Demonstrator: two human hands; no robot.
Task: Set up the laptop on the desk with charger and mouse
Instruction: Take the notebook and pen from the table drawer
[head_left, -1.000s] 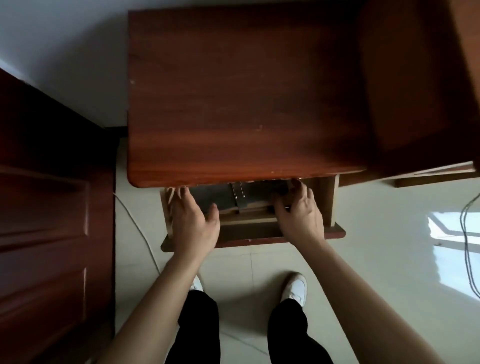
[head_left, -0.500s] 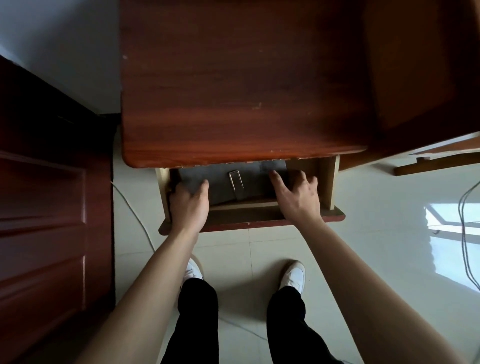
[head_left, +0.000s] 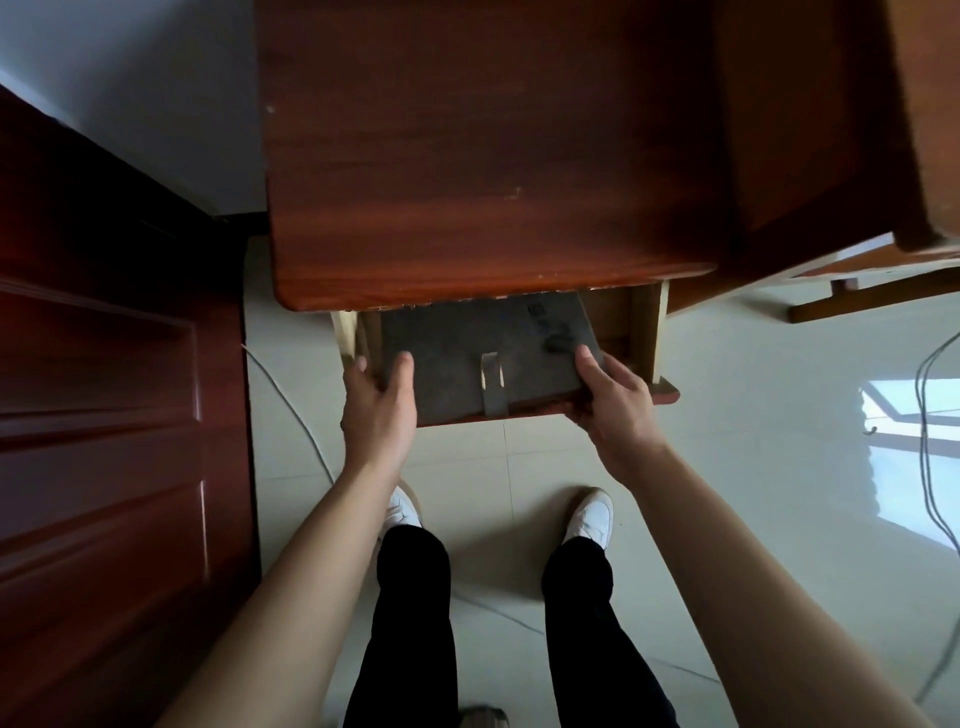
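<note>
Laptop sleeve (head_left: 457, 353) raised from drawer (head_left: 645, 332), tiled floor (head_left: 737, 478)

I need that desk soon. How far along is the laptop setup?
Done: the drawer is open. In hand: the left hand and right hand grip the grey sleeve, partly out. Left: it is not on the desk yet; no charger or mouse is in view.

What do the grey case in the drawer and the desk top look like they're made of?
The case: probably grey felt or similar matte fabric; the face is dull and slightly fuzzy, with scuff marks. The desk top: reddish-brown wood or wood-look veneer, semi-gloss; streaky grain with a soft sheen. Solid or veneer, I cannot tell.
</note>
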